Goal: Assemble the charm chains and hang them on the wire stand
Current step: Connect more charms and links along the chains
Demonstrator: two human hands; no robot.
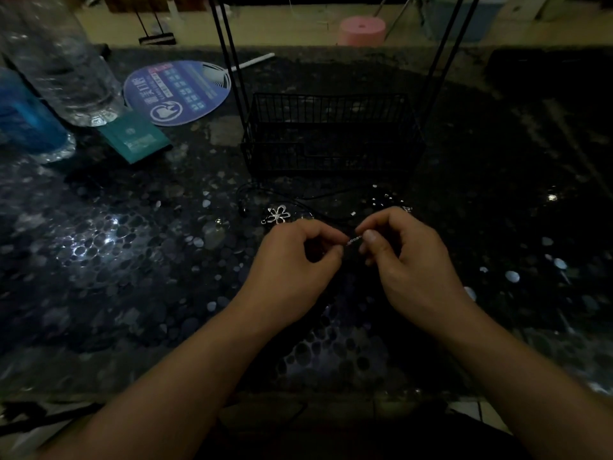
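Observation:
A short silver chain (353, 241) is stretched between my two hands above the dark speckled table (132, 260). My left hand (298, 260) pinches its left end and my right hand (398, 250) pinches its right end with thumb and forefinger. Just beyond the hands a silver flower charm (277, 214) lies flat on the table, with thin black cords (318, 195) and small silver bits (386, 197) near it. The black wire stand (331, 134) rises behind them; its basket base sits on the table and its thin uprights (232, 61) run out of the top of the view.
At the far left stand a clear plastic bottle (63, 61) and a blue bottle (23, 114). A teal packet (136, 136) and a round blue hand fan (179, 91) lie beside them. A pink cylinder (361, 29) sits on the ledge behind the table.

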